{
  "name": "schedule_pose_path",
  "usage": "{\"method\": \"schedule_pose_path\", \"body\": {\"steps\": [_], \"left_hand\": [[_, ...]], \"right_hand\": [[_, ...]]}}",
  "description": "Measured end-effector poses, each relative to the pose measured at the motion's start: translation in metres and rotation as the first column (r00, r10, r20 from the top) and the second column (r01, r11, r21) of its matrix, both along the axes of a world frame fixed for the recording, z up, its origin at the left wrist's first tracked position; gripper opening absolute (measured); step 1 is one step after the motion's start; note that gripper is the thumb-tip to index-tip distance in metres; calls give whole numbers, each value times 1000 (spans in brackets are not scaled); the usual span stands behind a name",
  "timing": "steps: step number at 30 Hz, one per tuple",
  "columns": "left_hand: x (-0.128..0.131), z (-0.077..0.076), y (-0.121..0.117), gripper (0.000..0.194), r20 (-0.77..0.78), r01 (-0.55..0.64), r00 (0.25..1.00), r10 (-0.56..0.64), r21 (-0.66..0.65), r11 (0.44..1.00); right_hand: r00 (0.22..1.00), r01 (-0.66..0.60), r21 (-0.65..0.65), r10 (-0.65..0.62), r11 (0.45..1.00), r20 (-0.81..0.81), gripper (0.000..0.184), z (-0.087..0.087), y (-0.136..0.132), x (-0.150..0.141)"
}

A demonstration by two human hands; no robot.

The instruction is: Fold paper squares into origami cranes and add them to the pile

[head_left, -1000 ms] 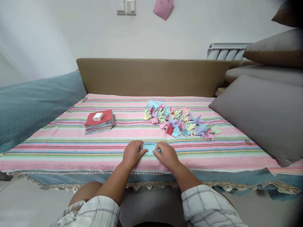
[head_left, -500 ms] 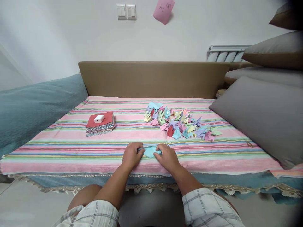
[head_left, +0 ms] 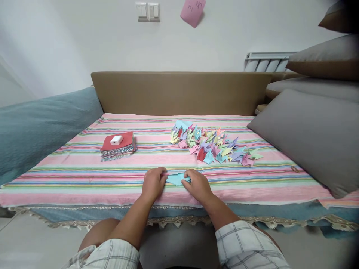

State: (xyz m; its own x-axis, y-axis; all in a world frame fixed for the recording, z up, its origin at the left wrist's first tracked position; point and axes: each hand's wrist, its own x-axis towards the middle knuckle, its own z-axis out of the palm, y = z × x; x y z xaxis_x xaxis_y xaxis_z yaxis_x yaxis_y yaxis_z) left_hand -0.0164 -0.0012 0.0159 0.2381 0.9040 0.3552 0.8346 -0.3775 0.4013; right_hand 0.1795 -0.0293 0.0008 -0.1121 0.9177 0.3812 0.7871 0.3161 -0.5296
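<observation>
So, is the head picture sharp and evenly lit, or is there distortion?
Head view: soft even light, no glare; both hands, left and right, and the blue paper look sharp; the sofa back bows at the edges, and the right corners go dark.

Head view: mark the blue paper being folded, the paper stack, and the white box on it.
blue paper [head_left: 176, 179], head view, the bare middle between the hands.
paper stack [head_left: 123, 151], head view, its striped front edge.
white box [head_left: 116, 140], head view, its top face.
</observation>
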Motion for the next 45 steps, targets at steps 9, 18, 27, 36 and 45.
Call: {"method": "schedule_pose_path", "body": {"steps": [9,18,27,36,45], "left_hand": [[21,-18,-4,37,-152,396,917,-369,233,888],[23,-24,0,34,-138,397,917,-373,254,882],[22,-25,0,31,-119,412,911,-395,241,879],[21,-22,-1,25,-159,408,912,-378,257,876],[19,-23,-2,28,-248,390,910,-334,230,892]], "right_hand": [[1000,2,19,-2,1000,5,8,2,-2,-2],[982,50,34,-43,998,-183,18,-2,1,1],[985,116,-128,-130,985,-111,7,1,2,6],[991,40,-156,-59,987,-120,13,1,1,17],[999,0,-92,-4,996,-44,22,-2,-2,21]]}}
